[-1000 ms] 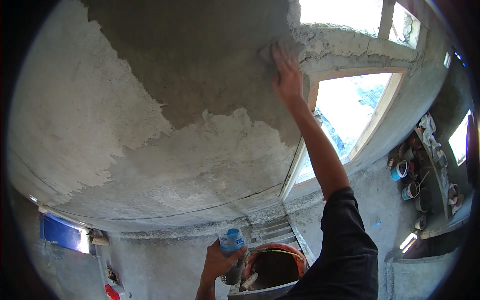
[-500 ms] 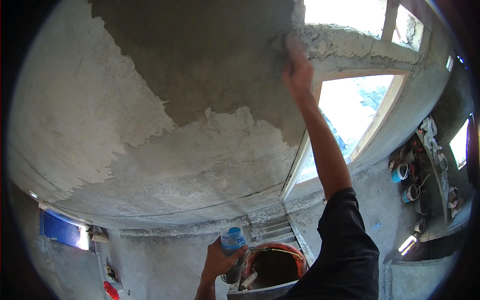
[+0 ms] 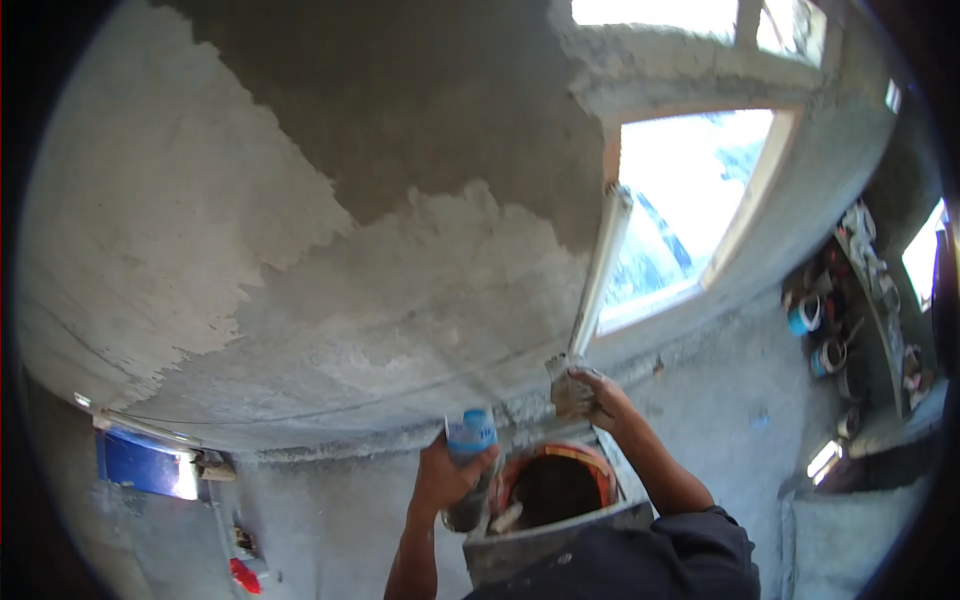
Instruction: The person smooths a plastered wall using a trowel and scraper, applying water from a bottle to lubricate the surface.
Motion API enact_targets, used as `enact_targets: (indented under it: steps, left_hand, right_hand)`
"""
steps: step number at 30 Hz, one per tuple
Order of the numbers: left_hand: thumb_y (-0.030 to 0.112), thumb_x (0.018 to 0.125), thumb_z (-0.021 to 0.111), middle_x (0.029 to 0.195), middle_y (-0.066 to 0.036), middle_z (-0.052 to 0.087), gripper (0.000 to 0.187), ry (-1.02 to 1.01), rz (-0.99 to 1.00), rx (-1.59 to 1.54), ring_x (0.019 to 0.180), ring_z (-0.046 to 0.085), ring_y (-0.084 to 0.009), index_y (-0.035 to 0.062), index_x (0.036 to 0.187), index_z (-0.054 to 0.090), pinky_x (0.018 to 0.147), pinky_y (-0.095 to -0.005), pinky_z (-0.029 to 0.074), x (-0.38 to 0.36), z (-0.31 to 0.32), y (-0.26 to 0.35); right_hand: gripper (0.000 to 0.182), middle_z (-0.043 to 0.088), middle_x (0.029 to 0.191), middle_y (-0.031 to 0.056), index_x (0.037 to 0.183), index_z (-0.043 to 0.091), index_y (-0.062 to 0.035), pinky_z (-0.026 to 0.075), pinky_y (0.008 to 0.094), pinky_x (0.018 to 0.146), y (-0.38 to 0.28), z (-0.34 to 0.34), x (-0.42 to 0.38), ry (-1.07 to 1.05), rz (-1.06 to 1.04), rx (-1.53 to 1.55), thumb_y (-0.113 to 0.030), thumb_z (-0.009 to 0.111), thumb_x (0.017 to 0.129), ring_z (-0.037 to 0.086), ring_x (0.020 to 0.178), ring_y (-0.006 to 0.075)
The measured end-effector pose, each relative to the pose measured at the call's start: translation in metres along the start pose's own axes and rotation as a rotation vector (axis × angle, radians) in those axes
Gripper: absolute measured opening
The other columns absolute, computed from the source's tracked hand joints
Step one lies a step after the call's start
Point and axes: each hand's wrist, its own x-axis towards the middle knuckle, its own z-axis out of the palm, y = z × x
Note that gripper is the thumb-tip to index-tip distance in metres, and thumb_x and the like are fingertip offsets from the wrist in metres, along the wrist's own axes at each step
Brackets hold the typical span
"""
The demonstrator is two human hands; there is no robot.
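My left hand (image 3: 445,474) is wrapped round a clear bottle with a blue label (image 3: 472,436), left of an orange-rimmed bucket (image 3: 606,478) holding dark material. My right hand (image 3: 598,398) grips a flat grey piece (image 3: 570,388), smeared with plaster, just above and right of the bucket; what it is exactly is unclear. Behind both hands rises the wall, with a dark damp plaster patch (image 3: 400,110) above lighter, drier plaster (image 3: 400,290).
A framed window opening (image 3: 690,200) is at the right of the wall. Buckets (image 3: 828,357) stand at the far right near a shelf (image 3: 882,320). At the lower left are a blue panel (image 3: 140,464) and a red object (image 3: 243,576).
My right hand has come down from the upper wall beside the window to near the bucket. My left hand still holds the bottle, slightly higher. The view has shifted a little.
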Motion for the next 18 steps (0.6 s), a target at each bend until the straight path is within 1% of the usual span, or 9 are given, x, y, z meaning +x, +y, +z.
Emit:
enact_targets:
  steps: [2,3,4,6,8,9,13,15,18]
  left_hand:
    - [0.035,0.076,0.077,0.090,-0.012,0.069,0.043,-0.075,-0.043,-0.026,0.085,0.066,-0.0195,0.0005,0.099,0.064,0.079,-0.0332,0.050,-0.007,0.004,0.007]
    - [0.035,0.076,0.077,0.090,-0.012,0.069,0.044,-0.113,-0.083,-0.042,0.085,0.066,-0.0198,0.0005,0.101,0.064,0.079,-0.0333,0.050,-0.007,0.006,0.014]
    - [0.035,0.076,0.077,0.090,-0.012,0.069,0.044,-0.138,-0.096,-0.038,0.085,0.066,-0.0198,0.0005,0.101,0.064,0.079,-0.0333,0.050,-0.008,0.009,0.018]
    - [0.039,0.074,0.077,0.090,-0.016,0.069,0.049,-0.191,0.003,0.050,0.087,0.068,-0.0273,0.0000,0.100,0.063,0.079,-0.0370,0.052,-0.013,0.016,0.025]
    - [0.041,0.074,0.076,0.091,-0.017,0.069,0.051,-0.263,-0.023,0.100,0.088,0.068,-0.0281,0.0000,0.100,0.063,0.080,-0.0376,0.051,-0.018,0.024,0.039]
    - [0.043,0.074,0.076,0.093,-0.017,0.069,0.053,-0.315,-0.029,0.151,0.088,0.068,-0.0288,0.0000,0.101,0.063,0.080,-0.0381,0.051,-0.018,0.027,0.044]
    - [0.047,0.072,0.075,0.095,-0.020,0.068,0.059,-0.419,0.013,0.327,0.091,0.067,-0.0325,-0.0002,0.105,0.061,0.082,-0.0402,0.051,-0.012,0.040,0.044]
    - [0.052,0.071,0.073,0.097,-0.022,0.067,0.065,-0.606,-0.067,0.497,0.094,0.065,-0.0358,0.0000,0.107,0.061,0.083,-0.0413,0.050,-0.008,0.045,0.053]
    - [0.055,0.070,0.071,0.099,-0.023,0.066,0.068,-0.636,-0.089,0.598,0.096,0.064,-0.0375,-0.0001,0.108,0.060,0.084,-0.0416,0.050,-0.002,0.053,0.046]
  right_hand:
    - [0.025,0.064,0.094,0.0087,0.106,0.056,-0.0043,0.059,0.0399,0.065,0.013,-0.007,-0.030,-0.138,-0.098,0.057,-0.009,0.065,0.084,0.066,0.080,0.0237]
    - [0.025,0.064,0.094,0.0087,0.106,0.056,-0.0043,0.059,0.0399,0.065,0.025,-0.009,-0.046,-0.104,-0.079,0.082,-0.009,0.065,0.084,0.066,0.080,0.0237]
    - [0.025,0.063,0.093,0.0078,0.106,0.056,-0.0050,0.059,0.0387,0.064,0.030,-0.006,-0.056,-0.063,-0.149,0.108,-0.008,0.066,0.084,0.066,0.079,0.0220]
    - [0.026,0.063,0.092,0.0068,0.106,0.055,-0.0056,0.058,0.0375,0.064,0.039,-0.002,-0.077,-0.003,-0.212,0.140,-0.007,0.067,0.083,0.066,0.079,0.0203]
    - [0.027,0.063,0.093,0.0062,0.108,0.055,-0.0053,0.058,0.0359,0.063,0.045,-0.001,-0.093,0.025,-0.290,0.072,-0.006,0.067,0.083,0.066,0.079,0.0193]
    - [0.031,0.062,0.096,0.0066,0.112,0.054,-0.0033,0.057,0.0341,0.060,0.048,-0.003,-0.098,0.060,-0.272,0.001,-0.007,0.067,0.083,0.065,0.080,0.0186]
    - [0.033,0.064,0.097,0.0075,0.113,0.055,-0.0010,0.057,0.0327,0.058,0.057,-0.006,-0.105,0.107,-0.315,-0.085,-0.008,0.067,0.083,0.065,0.079,0.0180]
    - [0.029,0.065,0.095,0.0082,0.110,0.058,-0.0001,0.056,0.0322,0.056,0.064,-0.015,-0.099,0.097,-0.346,-0.146,-0.009,0.067,0.084,0.065,0.078,0.0177]
    - [0.025,0.066,0.092,0.0079,0.106,0.060,0.0006,0.056,0.0318,0.059,0.065,-0.020,-0.099,0.114,-0.303,-0.194,-0.010,0.066,0.084,0.065,0.076,0.0174]
